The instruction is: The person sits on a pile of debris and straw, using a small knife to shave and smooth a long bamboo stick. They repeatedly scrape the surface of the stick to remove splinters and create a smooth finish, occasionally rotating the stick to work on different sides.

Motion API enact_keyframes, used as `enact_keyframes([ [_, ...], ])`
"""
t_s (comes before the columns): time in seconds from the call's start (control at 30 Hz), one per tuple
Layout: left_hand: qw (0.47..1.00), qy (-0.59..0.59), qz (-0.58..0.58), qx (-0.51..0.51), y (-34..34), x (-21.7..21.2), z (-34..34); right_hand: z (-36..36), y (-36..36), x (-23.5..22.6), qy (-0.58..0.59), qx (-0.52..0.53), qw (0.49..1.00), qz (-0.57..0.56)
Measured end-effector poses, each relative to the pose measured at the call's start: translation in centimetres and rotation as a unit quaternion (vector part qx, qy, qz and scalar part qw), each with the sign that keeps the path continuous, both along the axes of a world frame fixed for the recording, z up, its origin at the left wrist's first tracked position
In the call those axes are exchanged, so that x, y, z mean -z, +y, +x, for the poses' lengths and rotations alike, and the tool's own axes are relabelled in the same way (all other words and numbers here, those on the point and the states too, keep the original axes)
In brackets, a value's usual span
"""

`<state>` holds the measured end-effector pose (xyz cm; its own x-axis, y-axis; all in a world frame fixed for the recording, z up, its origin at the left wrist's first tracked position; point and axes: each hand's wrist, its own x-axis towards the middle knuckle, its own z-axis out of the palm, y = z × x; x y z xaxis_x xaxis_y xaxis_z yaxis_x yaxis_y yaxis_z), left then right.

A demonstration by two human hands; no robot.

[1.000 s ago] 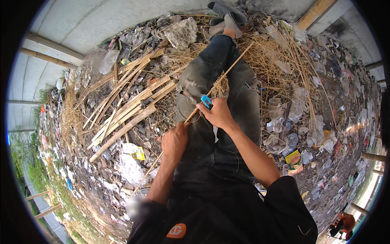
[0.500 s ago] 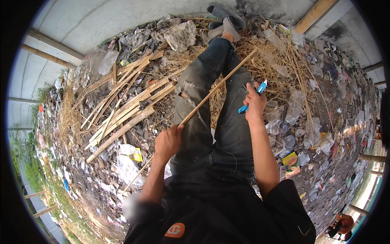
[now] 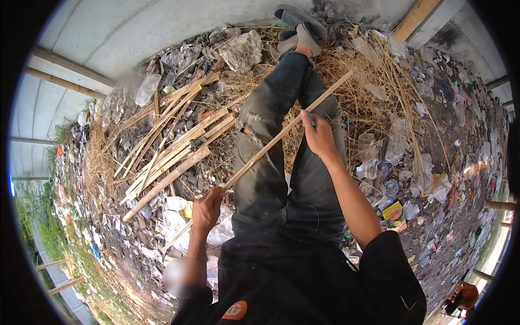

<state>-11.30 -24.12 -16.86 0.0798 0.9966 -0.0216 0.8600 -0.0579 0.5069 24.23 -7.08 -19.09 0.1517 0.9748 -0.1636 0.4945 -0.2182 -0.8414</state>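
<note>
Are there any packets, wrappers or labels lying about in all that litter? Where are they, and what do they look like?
Yellow, red and green flat packet: on the ground by the right forearm, rectangular, crumpled.
Small yellow wrapper: on the ground just left of the left hand, partly hidden.
Clear crumpled plastic bags: right of the legs, no print that can be made out.
Orange round patch: on the dark shirt, lower middle.
No signs or screens in view.

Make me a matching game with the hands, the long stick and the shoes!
Things:
1. left hand
2. right hand
3. long stick
4. grey shoes

Places or states:
A. lies slanted across the dark trousers
B. at the top, by the pale wall
C. grips the stick's lower end
D. holds a small blue tool against the stick

Pairs: 1-C, 2-D, 3-A, 4-B
</note>
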Motion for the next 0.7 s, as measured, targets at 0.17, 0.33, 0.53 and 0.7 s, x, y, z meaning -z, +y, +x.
enact_keyframes([
  [0.17, 0.996, 0.034, 0.077, -0.003, -0.7, 2.0, 0.8, 0.5, 0.1, 0.1, -0.139, -0.003, 0.99, -0.03],
  [0.33, 0.994, 0.069, 0.083, 0.0, -0.7, 1.8, 1.7, -1.4, -1.2, 1.8, -0.134, -0.012, 0.991, 0.002],
  [0.53, 0.995, 0.069, 0.077, -0.006, -0.7, 2.2, 1.6, 0.9, 1.4, 0.9, -0.116, -0.046, 0.992, 0.001],
  [0.7, 0.993, 0.076, 0.092, -0.006, -0.6, 2.9, 0.9, -2.3, -1.4, 2.0, -0.105, -0.069, 0.992, -0.003],
])
